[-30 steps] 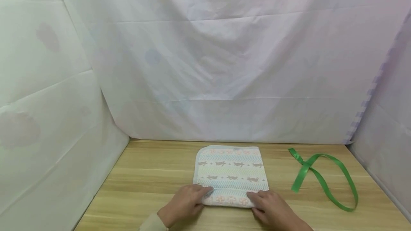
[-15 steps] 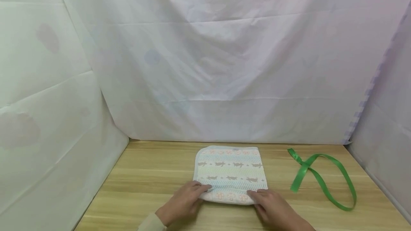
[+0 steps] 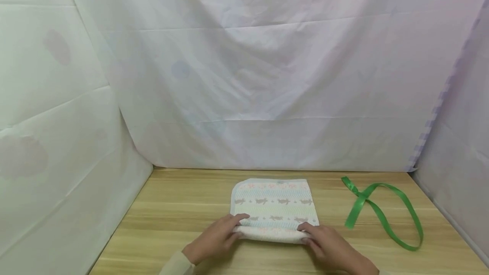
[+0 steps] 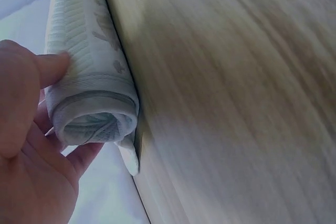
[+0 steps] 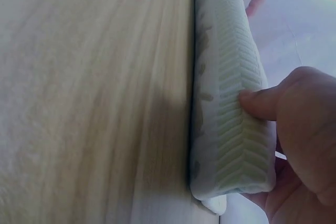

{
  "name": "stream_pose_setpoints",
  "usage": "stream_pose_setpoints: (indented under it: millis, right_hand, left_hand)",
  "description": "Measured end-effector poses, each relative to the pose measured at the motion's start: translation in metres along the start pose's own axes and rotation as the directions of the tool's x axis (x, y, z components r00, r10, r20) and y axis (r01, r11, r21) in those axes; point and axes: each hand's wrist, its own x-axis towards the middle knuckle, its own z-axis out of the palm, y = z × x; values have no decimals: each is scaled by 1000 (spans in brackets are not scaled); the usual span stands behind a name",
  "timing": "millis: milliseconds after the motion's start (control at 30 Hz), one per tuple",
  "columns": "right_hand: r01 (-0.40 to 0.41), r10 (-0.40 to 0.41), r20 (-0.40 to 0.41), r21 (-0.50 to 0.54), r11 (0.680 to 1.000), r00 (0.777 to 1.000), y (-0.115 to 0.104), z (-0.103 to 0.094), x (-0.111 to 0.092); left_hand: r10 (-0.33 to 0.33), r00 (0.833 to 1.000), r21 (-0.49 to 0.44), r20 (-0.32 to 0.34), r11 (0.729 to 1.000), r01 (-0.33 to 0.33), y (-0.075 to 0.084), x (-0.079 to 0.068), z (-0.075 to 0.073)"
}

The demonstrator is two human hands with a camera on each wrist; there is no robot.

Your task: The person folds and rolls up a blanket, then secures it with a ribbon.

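A white towel [image 3: 273,209] with rows of brown turtles, pink flowers and blue zigzags lies on the table, its near edge rolled into a tube. At the roll's left end, my left hand [image 3: 219,236] grips it with the thumb on the near side and fingers over the top. My right hand [image 3: 330,243] holds the right end in the same way. From the left wrist view, the coiled end of the roll [image 4: 97,121] shows several layers round a hollow middle. The right wrist view shows the roll's [image 5: 233,114] zigzag outer face, with the right thumb pressing on it.
A green ribbon [image 3: 414,217] lies in a crossed loop on the wooden table [image 3: 172,198], right of the towel. White fabric sheets [image 3: 244,75] hang behind the table and along both sides.
The near edge of the towel has been rolled further over, and the tube looks thicker. The flat part has slid slightly toward me. Both hands keep hold of the ends; the ribbon lies as before.
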Motion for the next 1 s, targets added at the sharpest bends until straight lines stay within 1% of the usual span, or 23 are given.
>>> stream_pose_setpoints:
  millis: [100, 200, 233, 333, 433, 500, 600, 700, 767, 867, 1000]
  right_hand:
    - [-2, 2, 5, 50, 999, 1000, 2, -1, 1]
    - [-57, 52, 47, 110, 992, 998, 5, -2, 1]
    - [-77, 71, 57, 123, 989, 996, 6, -2, 1]
    - [-134, 126, 72, 136, 982, 989, 11, -2, 1]
    - [-163, 158, 47, 134, 977, 986, 15, 1, 2]
    - [-186, 182, 35, 150, 971, 983, 18, 3, 2]
    - [-234, 233, 28, 193, 953, 972, 22, 6, 4]
    - [-284, 286, 22, 212, 935, 958, 25, 8, 6]
    - [-306, 309, 17, 204, 930, 951, 27, 9, 8]
    - [-325, 327, 23, 199, 925, 945, 29, 8, 10]
    - [-360, 354, 70, 227, 905, 933, 28, 7, 14]
  left_hand:
    - [-10, 1000, -18, 1, 1000, 10, -2, 0, 1]
    - [-34, 999, -75, 24, 997, 36, -5, 2, 2]
    - [-50, 998, -111, 34, 992, 53, -6, 3, 2]
    - [-113, 993, -211, 41, 970, 119, -11, 6, 2]
    - [-176, 984, -281, 34, 943, 179, -15, 9, 2]
    - [-215, 976, -294, 24, 932, 213, -17, 12, 3]
    - [-265, 964, -311, 4, 916, 253, -18, 14, 5]
    - [-330, 944, -332, -18, 893, 305, -18, 16, 7]
    - [-374, 927, -349, -21, 872, 344, -18, 18, 8]
    - [-437, 899, -366, 2, 837, 407, -17, 21, 9]
    - [-485, 874, -382, 35, 801, 460, -15, 25, 8]
